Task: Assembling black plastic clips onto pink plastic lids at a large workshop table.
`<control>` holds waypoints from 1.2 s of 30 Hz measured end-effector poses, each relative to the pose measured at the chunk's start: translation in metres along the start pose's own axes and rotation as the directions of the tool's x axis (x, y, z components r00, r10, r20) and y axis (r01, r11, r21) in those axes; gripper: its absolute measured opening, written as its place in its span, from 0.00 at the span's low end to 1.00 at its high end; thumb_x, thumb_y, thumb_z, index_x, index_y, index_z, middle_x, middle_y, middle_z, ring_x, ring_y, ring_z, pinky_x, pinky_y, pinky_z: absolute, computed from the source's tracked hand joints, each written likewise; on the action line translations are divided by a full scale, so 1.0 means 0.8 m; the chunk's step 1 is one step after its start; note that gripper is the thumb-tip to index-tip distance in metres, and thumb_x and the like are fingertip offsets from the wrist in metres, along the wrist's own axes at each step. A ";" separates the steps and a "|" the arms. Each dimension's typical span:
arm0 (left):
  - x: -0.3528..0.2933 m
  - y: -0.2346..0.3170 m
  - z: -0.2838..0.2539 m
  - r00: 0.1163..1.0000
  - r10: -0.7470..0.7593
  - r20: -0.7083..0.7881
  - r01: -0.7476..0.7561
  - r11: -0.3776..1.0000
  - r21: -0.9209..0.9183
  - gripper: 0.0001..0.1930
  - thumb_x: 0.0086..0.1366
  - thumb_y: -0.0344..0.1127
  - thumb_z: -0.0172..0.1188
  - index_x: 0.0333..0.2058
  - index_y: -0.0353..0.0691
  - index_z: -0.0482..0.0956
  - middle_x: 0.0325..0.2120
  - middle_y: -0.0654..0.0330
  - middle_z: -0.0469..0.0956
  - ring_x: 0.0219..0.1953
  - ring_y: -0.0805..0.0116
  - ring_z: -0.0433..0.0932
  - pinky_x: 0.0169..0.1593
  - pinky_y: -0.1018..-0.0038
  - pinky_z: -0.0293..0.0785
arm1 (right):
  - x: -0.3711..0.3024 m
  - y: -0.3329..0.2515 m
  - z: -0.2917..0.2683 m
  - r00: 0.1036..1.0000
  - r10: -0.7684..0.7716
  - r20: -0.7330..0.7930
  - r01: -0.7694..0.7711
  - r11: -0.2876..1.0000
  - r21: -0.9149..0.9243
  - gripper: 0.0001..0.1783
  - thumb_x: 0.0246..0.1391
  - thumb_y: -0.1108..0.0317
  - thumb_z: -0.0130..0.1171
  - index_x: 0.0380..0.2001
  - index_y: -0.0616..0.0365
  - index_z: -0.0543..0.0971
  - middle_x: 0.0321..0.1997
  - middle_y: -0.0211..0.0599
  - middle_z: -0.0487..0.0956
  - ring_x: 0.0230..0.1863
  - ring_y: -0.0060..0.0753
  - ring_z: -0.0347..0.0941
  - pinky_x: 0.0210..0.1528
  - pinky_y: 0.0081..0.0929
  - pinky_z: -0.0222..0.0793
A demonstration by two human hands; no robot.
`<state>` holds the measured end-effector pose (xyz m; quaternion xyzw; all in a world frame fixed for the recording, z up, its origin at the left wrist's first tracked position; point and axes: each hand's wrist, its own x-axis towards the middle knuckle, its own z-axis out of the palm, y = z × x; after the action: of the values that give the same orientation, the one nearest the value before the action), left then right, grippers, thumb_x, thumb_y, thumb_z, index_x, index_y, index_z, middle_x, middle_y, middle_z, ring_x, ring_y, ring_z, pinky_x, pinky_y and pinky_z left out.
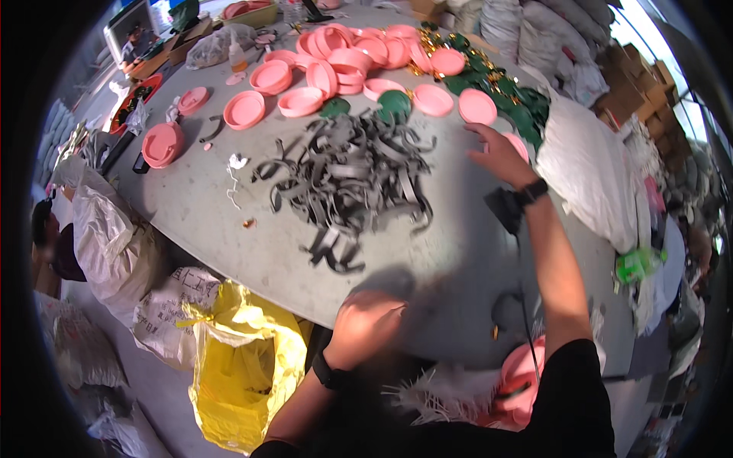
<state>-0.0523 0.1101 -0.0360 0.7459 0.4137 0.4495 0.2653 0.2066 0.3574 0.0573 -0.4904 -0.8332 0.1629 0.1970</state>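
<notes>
My right hand (500, 156) reaches to the right side of the grey table with its fingers apart and nothing seen in them. Its fingertips are near a round pink lid (477, 106), and another pink lid (518, 145) lies partly hidden behind the hand. My left hand (366, 324) is low over the table's near edge, blurred by motion, and its fingers cannot be made out. Between and beyond the hands lies a tangled heap of grey curved strips (359, 172). Past the heap, many round pink lids (336, 57) are piled, with dark green discs (394, 105) among them.
Green pieces with gold-coloured clips (489, 80) spread at the back right, beside a large white sack (584, 164). An open yellow bag (240, 366) and white sacks (111, 237) stand at the near left. Below the near right edge is a pink container (523, 382).
</notes>
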 end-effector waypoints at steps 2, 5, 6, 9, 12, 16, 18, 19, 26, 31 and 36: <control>0.008 -0.008 0.009 0.999 0.023 -0.040 -0.021 0.998 0.056 0.06 0.49 0.30 0.59 0.29 0.41 0.78 0.25 0.58 0.77 0.28 0.58 0.76 0.35 0.65 0.72 | 0.062 0.050 0.024 0.998 0.015 -0.062 -0.026 0.982 -0.185 0.26 0.42 0.66 0.57 0.49 0.55 0.71 0.51 0.43 0.71 0.51 0.41 0.68 0.53 0.34 0.64; 0.000 -0.015 0.006 0.998 -0.048 -0.032 0.052 0.990 0.128 0.09 0.47 0.28 0.63 0.30 0.43 0.79 0.23 0.61 0.76 0.28 0.61 0.76 0.33 0.68 0.72 | 0.131 0.102 0.073 0.989 0.034 -0.142 -0.090 0.907 -0.411 0.26 0.40 0.63 0.58 0.47 0.53 0.72 0.47 0.43 0.73 0.49 0.42 0.69 0.51 0.36 0.64; -0.003 -0.016 0.004 0.997 -0.080 -0.020 0.082 0.990 0.114 0.09 0.46 0.28 0.63 0.30 0.43 0.79 0.22 0.61 0.76 0.28 0.62 0.76 0.32 0.69 0.72 | 0.143 0.109 0.082 0.983 0.062 -0.170 -0.138 0.866 -0.480 0.24 0.39 0.63 0.58 0.45 0.52 0.74 0.44 0.42 0.75 0.47 0.43 0.70 0.49 0.37 0.65; -0.004 -0.019 0.001 0.991 -0.133 0.011 0.132 0.989 0.066 0.09 0.46 0.29 0.63 0.30 0.44 0.79 0.21 0.62 0.75 0.26 0.63 0.75 0.31 0.70 0.71 | 0.158 0.112 0.085 0.976 0.070 -0.207 -0.168 0.846 -0.505 0.18 0.40 0.61 0.58 0.38 0.53 0.77 0.35 0.41 0.78 0.39 0.42 0.73 0.44 0.41 0.65; 0.003 -0.022 0.003 0.989 -0.138 0.049 0.138 0.990 0.015 0.10 0.45 0.30 0.64 0.29 0.44 0.79 0.20 0.64 0.74 0.25 0.65 0.74 0.30 0.70 0.71 | 0.164 0.156 0.067 0.765 -0.122 -0.632 0.033 0.988 -0.151 0.10 0.48 0.64 0.56 0.24 0.60 0.77 0.26 0.40 0.77 0.29 0.33 0.73 0.37 0.32 0.66; 0.000 -0.018 -0.001 0.986 -0.159 0.051 0.156 0.986 0.056 0.10 0.44 0.31 0.64 0.29 0.46 0.79 0.20 0.66 0.74 0.25 0.67 0.74 0.28 0.72 0.68 | 0.159 0.184 0.014 0.734 0.465 -0.495 -0.312 0.878 0.363 0.28 0.55 0.48 0.43 0.31 0.66 0.78 0.30 0.41 0.78 0.33 0.30 0.70 0.38 0.23 0.62; 0.005 -0.018 0.000 0.987 -0.148 0.068 0.145 0.989 0.041 0.11 0.43 0.32 0.64 0.29 0.46 0.79 0.20 0.67 0.74 0.25 0.68 0.74 0.28 0.72 0.67 | 0.149 0.245 -0.017 0.681 0.626 -0.380 -0.547 0.780 0.304 0.30 0.54 0.44 0.42 0.35 0.62 0.77 0.34 0.44 0.77 0.39 0.35 0.71 0.41 0.28 0.63; 0.007 -0.018 0.001 0.987 -0.139 0.076 0.136 0.990 0.044 0.11 0.43 0.32 0.64 0.30 0.46 0.79 0.21 0.67 0.74 0.25 0.69 0.73 0.28 0.73 0.67 | 0.143 0.269 -0.035 0.642 0.717 -0.272 -0.673 0.697 0.247 0.30 0.53 0.43 0.42 0.38 0.59 0.77 0.37 0.44 0.77 0.42 0.36 0.71 0.43 0.30 0.63; 0.002 -0.021 -0.006 0.989 -0.138 0.061 0.139 0.990 -0.010 0.12 0.46 0.35 0.63 0.32 0.46 0.78 0.22 0.67 0.72 0.26 0.68 0.72 0.30 0.72 0.65 | 0.135 0.256 0.011 0.727 0.665 0.167 -0.432 0.255 0.865 0.22 0.43 0.48 0.60 0.36 0.50 0.71 0.35 0.32 0.73 0.40 0.31 0.68 0.47 0.32 0.60; -0.001 -0.024 -0.012 0.990 -0.107 0.092 0.112 0.992 -0.050 0.10 0.49 0.35 0.61 0.32 0.44 0.77 0.22 0.66 0.72 0.27 0.68 0.72 0.30 0.72 0.64 | 0.157 0.210 0.033 0.771 0.620 0.147 -0.411 0.307 0.858 0.15 0.44 0.54 0.61 0.29 0.50 0.71 0.21 0.25 0.71 0.22 0.24 0.65 0.30 0.22 0.56; 0.000 -0.026 -0.014 0.993 -0.084 0.077 0.092 0.991 -0.096 0.08 0.50 0.35 0.60 0.30 0.44 0.76 0.22 0.65 0.72 0.27 0.67 0.72 0.30 0.71 0.65 | 0.155 0.176 0.036 0.803 0.595 -0.037 -0.319 0.481 0.816 0.13 0.46 0.56 0.58 0.30 0.52 0.71 0.23 0.26 0.72 0.23 0.23 0.66 0.27 0.21 0.57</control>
<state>-0.0697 0.1214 -0.0468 0.7287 0.4133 0.4299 0.3367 0.2440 0.5302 -0.0125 -0.5810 -0.4702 0.4721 0.4673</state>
